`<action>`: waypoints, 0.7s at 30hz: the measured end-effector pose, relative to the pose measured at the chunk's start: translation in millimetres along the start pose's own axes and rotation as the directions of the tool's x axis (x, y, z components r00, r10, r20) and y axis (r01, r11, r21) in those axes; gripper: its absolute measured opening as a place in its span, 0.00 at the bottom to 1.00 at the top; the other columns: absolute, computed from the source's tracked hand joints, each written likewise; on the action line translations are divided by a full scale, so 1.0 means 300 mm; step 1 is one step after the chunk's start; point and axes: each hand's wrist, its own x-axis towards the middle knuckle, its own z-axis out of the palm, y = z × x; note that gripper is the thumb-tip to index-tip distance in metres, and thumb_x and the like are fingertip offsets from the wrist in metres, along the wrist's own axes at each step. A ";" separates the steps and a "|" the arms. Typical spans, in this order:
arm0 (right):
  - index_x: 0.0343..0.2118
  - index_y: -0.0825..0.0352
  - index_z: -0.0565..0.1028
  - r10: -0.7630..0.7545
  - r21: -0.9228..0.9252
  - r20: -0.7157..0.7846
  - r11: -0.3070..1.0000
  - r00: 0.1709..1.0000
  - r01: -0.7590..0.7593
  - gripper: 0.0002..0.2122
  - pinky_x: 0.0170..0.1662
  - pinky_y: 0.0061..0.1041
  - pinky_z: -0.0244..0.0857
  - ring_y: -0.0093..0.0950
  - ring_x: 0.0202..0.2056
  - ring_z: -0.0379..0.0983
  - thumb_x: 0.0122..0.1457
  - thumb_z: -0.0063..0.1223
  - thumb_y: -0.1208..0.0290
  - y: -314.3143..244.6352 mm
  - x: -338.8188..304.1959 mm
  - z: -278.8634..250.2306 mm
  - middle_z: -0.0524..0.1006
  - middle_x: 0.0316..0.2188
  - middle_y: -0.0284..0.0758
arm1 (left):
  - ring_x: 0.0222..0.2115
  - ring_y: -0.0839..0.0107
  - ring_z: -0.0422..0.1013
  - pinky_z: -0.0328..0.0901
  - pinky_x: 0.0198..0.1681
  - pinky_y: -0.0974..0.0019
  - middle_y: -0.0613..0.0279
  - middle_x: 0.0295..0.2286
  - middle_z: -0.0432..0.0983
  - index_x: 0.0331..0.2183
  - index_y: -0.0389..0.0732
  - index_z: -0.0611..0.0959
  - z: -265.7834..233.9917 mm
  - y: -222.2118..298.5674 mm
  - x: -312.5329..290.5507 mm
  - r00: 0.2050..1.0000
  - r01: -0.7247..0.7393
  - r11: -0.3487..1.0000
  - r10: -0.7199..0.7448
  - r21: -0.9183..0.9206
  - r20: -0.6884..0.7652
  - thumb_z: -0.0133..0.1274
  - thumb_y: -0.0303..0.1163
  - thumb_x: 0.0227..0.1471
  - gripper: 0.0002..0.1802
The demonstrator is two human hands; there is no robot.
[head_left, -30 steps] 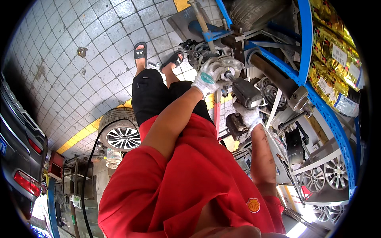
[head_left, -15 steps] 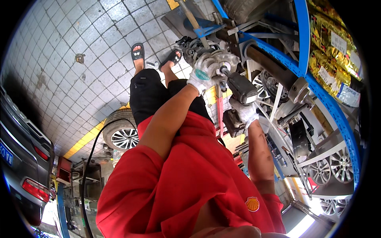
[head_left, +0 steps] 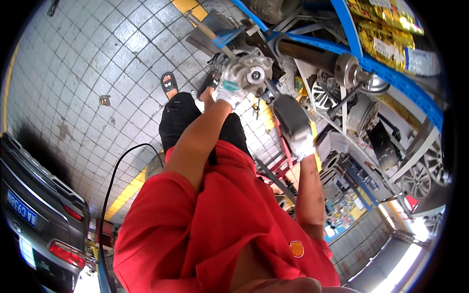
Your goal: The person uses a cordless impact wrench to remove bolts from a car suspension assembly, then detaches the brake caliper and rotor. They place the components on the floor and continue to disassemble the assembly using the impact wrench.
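Observation:
My left hand (head_left: 232, 87), in a pale knit glove with a green patch, is closed round a grey cast-metal car part (head_left: 264, 63). A round, pale, ring-shaped end (head_left: 255, 74) with a dark centre faces right on that part. In my gloved right hand (head_left: 302, 146) is a cordless impact wrench (head_left: 290, 115) with a dark body. Its nose points up and left, just below and right of the ring, and looks apart from it. The wrench's body hides part of my right fingers. More metal parts (head_left: 222, 61) lie beyond my left hand.
A blue-framed rack (head_left: 349, 29) with gold packets (head_left: 378, 36) and wheel rims (head_left: 417, 183) stands at the right. A thick metal cylinder (head_left: 312, 53) juts out beside the work. A dark car (head_left: 44, 205) is at the left; a black hose (head_left: 110, 190) runs nearby.
The impact wrench has drawn back from the metal part, uncovering its ring-shaped end. Both hands have shifted left in the picture, and the view has turned a little.

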 end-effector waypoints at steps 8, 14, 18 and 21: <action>0.54 0.65 0.78 0.544 0.986 -0.040 0.156 0.838 -0.055 0.22 0.45 0.28 0.73 0.24 0.42 0.77 0.56 0.68 0.70 0.016 -0.302 0.598 0.82 0.42 0.31 | 0.56 0.43 0.67 0.64 0.60 0.48 0.46 0.55 0.71 0.56 0.43 0.77 -0.143 0.063 0.048 0.988 -0.100 0.993 0.091 0.070 0.125 0.64 0.39 0.47 0.33; 0.35 0.66 0.78 0.336 0.759 0.638 -0.426 0.693 -0.492 0.10 0.20 0.32 0.65 0.29 0.18 0.69 0.52 0.67 0.74 0.103 -0.291 1.450 0.77 0.22 0.33 | 0.60 0.41 0.64 0.62 0.62 0.50 0.41 0.60 0.67 0.60 0.38 0.71 -0.156 0.267 0.071 0.970 -0.015 0.950 -0.062 0.312 0.235 0.60 0.38 0.53 0.35; 0.32 0.62 0.76 0.000 0.522 0.810 -0.457 0.587 -0.720 0.05 0.21 0.32 0.67 0.30 0.18 0.71 0.55 0.62 0.73 0.117 -0.359 1.675 0.74 0.19 0.33 | 0.56 0.40 0.67 0.64 0.59 0.55 0.40 0.58 0.70 0.62 0.39 0.68 -0.113 0.422 0.045 0.644 0.684 0.694 -0.720 0.226 0.260 0.56 0.44 0.57 0.36; 0.31 0.61 0.76 0.047 0.589 0.780 -0.391 0.623 -0.707 0.04 0.19 0.31 0.64 0.28 0.16 0.70 0.55 0.61 0.73 0.114 -0.390 1.860 0.73 0.18 0.31 | 0.56 0.41 0.67 0.64 0.60 0.54 0.40 0.58 0.67 0.63 0.39 0.66 -0.031 0.371 0.007 0.504 0.812 0.543 -0.837 0.214 0.212 0.54 0.44 0.58 0.36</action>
